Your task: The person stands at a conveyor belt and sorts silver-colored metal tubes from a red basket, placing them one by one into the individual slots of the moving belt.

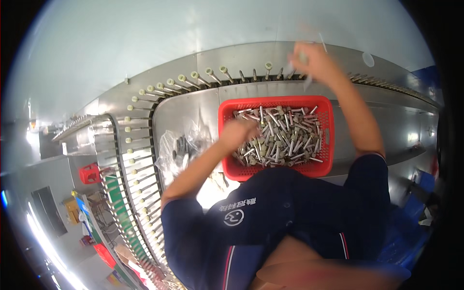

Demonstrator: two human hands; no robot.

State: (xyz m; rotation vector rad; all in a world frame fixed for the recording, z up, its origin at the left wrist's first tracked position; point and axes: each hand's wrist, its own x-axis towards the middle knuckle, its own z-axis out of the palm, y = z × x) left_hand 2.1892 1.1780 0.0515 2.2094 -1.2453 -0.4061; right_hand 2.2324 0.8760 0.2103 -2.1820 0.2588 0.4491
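Note:
My left hand (240, 134) reaches into the left side of a red plastic basket (330, 145), over a heap of small metal rods with greenish-grey cylindrical heads (280, 137). Its fingers are smeared by motion, so their grip does not show. Beyond the basket, my right hand (313, 59) is at a row of upright pins on a metal conveyor track (285, 81). Its fingers curl around something pale and greenish, too blurred to make out. Left of this hand, rods with greenish heads (209, 72) stand along the track, while a few pins (254, 74) nearer it are bare.
The track curves at the left and runs toward me with more headed rods (133, 161). A clear plastic bag (169, 150) with dark contents lies left of the basket. A pale wall (232, 24) rises behind the track. A small red container (89, 173) stands farther left.

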